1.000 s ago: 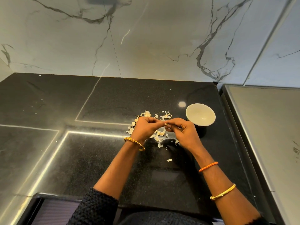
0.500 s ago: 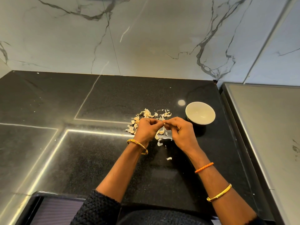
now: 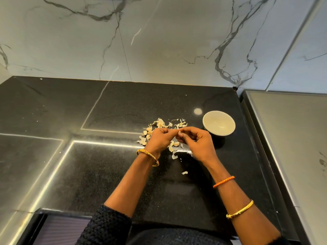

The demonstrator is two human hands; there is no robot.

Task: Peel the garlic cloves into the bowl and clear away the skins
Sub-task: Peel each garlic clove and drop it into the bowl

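Fingertips of both hands meet in the middle, and I see them pinch one small garlic clove (image 3: 179, 133) between them. My left hand (image 3: 161, 140) holds it from the left side with curled fingers, and my right hand (image 3: 196, 144) picks at it from the right. The clove is tiny and mostly hidden, so I cannot tell which way its long side points. It hangs above the pile of garlic cloves and skins (image 3: 164, 129) on the black counter (image 3: 106, 174). The white bowl (image 3: 218, 125) sits to the right of my hands, near the right hand and apart from the pile. I think the right hand should drop the clove in, since it is nearer.
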